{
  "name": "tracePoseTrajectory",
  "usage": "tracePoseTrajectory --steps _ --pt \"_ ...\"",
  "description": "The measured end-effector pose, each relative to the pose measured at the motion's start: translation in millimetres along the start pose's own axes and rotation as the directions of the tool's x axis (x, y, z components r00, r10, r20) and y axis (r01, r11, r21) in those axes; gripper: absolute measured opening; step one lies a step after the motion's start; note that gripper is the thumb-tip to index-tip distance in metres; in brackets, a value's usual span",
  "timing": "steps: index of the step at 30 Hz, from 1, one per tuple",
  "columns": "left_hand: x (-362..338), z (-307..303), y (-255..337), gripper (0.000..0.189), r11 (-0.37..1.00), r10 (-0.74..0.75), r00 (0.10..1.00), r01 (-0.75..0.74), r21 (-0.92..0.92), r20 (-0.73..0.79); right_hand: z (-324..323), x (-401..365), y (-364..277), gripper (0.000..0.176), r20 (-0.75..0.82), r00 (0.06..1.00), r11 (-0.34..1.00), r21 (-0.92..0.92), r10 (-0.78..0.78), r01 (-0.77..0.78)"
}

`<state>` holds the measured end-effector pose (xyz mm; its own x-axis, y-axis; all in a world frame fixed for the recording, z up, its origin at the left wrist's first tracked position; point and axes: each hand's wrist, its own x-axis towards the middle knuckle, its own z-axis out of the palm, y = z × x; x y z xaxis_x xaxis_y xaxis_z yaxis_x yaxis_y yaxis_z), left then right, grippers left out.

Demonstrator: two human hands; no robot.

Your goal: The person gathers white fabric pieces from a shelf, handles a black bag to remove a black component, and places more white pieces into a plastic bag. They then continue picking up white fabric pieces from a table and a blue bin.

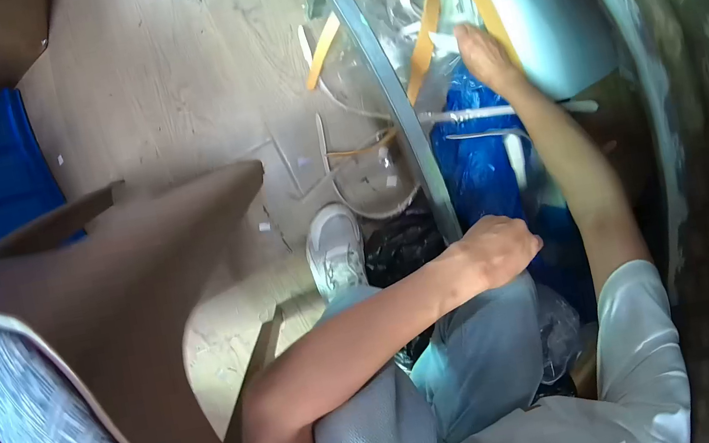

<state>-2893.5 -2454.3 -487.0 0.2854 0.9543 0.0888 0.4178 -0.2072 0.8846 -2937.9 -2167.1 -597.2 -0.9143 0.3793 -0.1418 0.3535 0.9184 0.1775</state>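
White scrap [443, 42] sat at the fingertips of the partly curled right hand [485, 58], above blue plastic [483, 170] and beside yellow-orange strips [429, 14]; whether it was pinched could not be told. The left hand [500, 250] was closed in a loose fist near the knee [495, 320], its grip's contents hidden. Left of the metal bar [385, 74], a shoe [336, 248] rested on the floor [161, 94].

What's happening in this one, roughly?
A seated person reaches their right hand over blue plastic beside a metal bar, with a small white piece at the fingertips; whether it is gripped is unclear. Orange strips lie close by. The left hand is curled near the knee, and whether it holds anything can't be seen. More strips and small scraps lie on the floor.
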Motion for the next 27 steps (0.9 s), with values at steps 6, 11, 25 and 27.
tracePoseTrajectory --steps 6,11,25,27 --pt "15 -65 -26 0.021 0.992 -0.069 0.989 0.054 -0.112 -0.134 -53 -62 19 0.020 -0.126 0.990 0.964 0.266 0.059 -0.023" --pt "19 -101 -34 0.015 0.973 -0.176 0.963 0.139 -0.183 -0.206 -63 -164 5 0.016 0.030 0.976 0.825 0.530 0.214 -0.197" --pt "25 -71 -101 0.046 0.661 -0.212 0.889 0.437 0.611 -0.406 -49 -418 95 0.013 0.295 0.883 0.927 -0.026 0.365 -0.374" --pt "38 -69 -101 0.045 0.799 -0.351 0.896 0.438 0.412 -0.271 -69 -419 120 0.013 0.257 0.922 0.957 -0.076 0.289 -0.279"
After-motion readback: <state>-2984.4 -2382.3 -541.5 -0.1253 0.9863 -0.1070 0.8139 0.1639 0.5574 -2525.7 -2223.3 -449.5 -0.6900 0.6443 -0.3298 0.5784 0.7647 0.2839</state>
